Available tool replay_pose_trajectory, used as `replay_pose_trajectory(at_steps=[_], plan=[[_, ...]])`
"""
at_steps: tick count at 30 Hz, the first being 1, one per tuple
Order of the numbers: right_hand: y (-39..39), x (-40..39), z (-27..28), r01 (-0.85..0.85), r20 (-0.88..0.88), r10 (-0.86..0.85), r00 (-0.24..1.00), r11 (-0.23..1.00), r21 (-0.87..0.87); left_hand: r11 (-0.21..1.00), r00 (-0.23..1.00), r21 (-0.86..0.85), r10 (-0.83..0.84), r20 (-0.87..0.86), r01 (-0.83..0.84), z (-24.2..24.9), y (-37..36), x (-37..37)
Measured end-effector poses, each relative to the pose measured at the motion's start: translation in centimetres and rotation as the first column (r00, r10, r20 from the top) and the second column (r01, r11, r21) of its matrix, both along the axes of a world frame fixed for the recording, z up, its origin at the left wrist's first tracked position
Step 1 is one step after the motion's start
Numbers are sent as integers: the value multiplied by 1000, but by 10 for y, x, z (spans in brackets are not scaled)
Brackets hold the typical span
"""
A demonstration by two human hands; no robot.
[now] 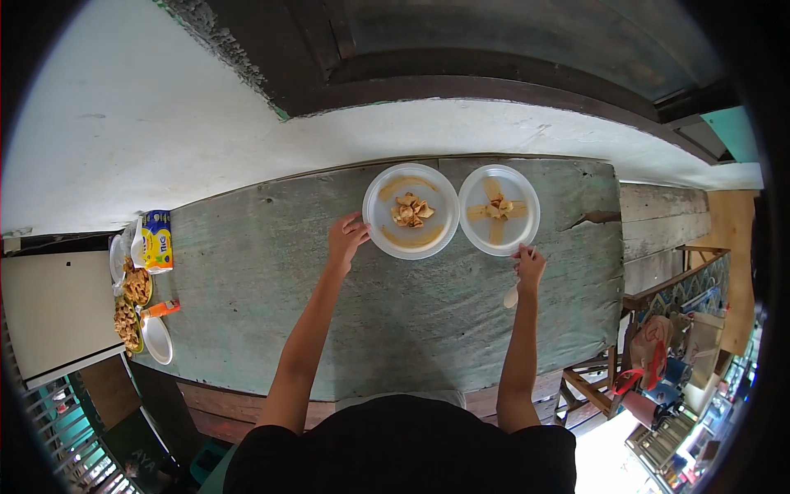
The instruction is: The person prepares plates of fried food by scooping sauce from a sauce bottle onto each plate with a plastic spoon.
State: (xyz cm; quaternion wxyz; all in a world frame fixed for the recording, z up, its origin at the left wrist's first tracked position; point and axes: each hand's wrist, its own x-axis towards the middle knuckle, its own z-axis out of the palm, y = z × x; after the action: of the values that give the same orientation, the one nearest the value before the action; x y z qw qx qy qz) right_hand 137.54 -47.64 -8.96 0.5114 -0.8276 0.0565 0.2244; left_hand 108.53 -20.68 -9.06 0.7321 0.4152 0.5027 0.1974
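Two round white plates lie side by side on the table. The left plate [380, 233] has a small heap of golden-brown crispy pieces [412, 211] in its middle, with curved brown sauce streaks [409, 240] above and below. On the right plate [528, 188], a smaller heap of pieces [499, 207] sits on a cross of brown sauce [496, 233]. My left hand [348, 240] has its fingers closed at the left plate's left rim. My right hand [530, 265] is closed at the right plate's lower rim, with a pale spoon [511, 296] sticking out below it.
At the table's [247, 288] far left are brown snacks [135, 285], a yellow-and-blue pack [156, 240], an orange-labelled bottle [160, 309] and a white bowl [157, 340]. A wall [329, 132] runs along the back edge. Bags [650, 350] and a wooden frame [588, 391] stand at right.
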Motion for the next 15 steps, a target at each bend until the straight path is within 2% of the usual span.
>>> replay_pose_trajectory(at_steps=[5,15], plan=[[-6,2,-5,-24,5,24,1000,1000,-1,997,995,35,71,-67,-69,6,4,-1],[3,4,2,-12,-18,12,1000,1000,2,999,996,28,35,-82,-33,8,5,0]])
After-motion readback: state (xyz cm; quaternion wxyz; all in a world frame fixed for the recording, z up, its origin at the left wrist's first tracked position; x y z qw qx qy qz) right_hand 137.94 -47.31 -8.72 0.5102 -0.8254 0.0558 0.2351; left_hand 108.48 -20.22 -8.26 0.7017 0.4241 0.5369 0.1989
